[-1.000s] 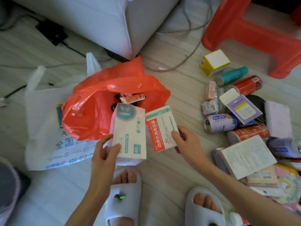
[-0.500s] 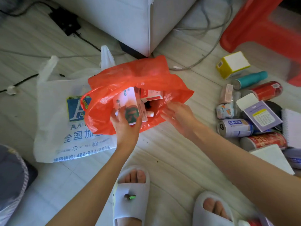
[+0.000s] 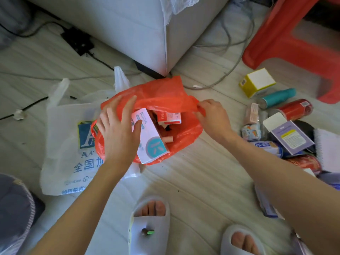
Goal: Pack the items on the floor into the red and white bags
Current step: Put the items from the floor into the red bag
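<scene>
The red bag (image 3: 165, 92) lies open on the floor, partly over the flat white bag (image 3: 62, 137). A white box with a teal circle (image 3: 150, 142) leans in the red bag's mouth, and a red-and-white box (image 3: 170, 117) sits deeper inside. My left hand (image 3: 117, 129) is spread with straight fingers over the bag's left rim, its thumb touching the white box. My right hand (image 3: 211, 116) pinches the bag's right rim. Loose items lie at the right: a yellow box (image 3: 257, 81), a teal bottle (image 3: 277, 95), a red can (image 3: 296, 109) and a purple box (image 3: 288, 137).
A grey sofa corner (image 3: 147, 34) stands just behind the bags, with cables (image 3: 230, 52) trailing on the floor. A red stool (image 3: 294, 34) is at the back right. My feet in white slippers (image 3: 150, 223) are close to the bags. A notebook (image 3: 329, 148) lies at the far right.
Both boxes went from my hands into the red bag. My left hand let go of the white box and spread over the rim. My right hand moved to pinch the bag's right rim.
</scene>
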A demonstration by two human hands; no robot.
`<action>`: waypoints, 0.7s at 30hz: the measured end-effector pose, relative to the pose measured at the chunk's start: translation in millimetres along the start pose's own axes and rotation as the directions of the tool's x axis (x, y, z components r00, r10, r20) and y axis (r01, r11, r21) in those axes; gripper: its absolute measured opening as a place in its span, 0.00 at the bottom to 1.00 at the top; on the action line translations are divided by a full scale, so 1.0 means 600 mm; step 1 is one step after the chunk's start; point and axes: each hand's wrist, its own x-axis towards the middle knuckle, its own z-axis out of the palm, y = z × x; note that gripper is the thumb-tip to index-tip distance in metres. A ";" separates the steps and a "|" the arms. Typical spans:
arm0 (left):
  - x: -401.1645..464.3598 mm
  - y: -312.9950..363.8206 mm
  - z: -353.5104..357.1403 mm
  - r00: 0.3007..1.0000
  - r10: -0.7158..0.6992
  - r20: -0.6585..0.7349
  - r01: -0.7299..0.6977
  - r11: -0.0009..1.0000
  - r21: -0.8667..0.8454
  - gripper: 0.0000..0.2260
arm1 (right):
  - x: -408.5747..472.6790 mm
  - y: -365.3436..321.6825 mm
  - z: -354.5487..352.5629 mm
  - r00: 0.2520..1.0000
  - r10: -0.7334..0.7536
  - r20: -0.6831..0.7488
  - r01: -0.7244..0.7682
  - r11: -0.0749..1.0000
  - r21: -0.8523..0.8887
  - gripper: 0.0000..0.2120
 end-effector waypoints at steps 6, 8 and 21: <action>0.049 0.004 0.002 0.986 0.151 0.072 -0.126 0.953 -0.275 0.08 | 0.016 -0.017 -0.027 0.965 0.245 -0.091 -0.182 0.881 0.437 0.10; 0.069 0.037 -0.010 0.989 0.141 0.045 -0.118 0.934 -0.336 0.09 | 0.023 -0.010 -0.058 0.957 0.262 -0.127 -0.180 0.876 0.447 0.11; 0.177 0.207 -0.030 0.949 0.313 -0.048 -0.309 0.886 -0.346 0.12 | 0.009 0.076 -0.233 0.876 0.310 -0.370 -0.175 0.918 0.356 0.12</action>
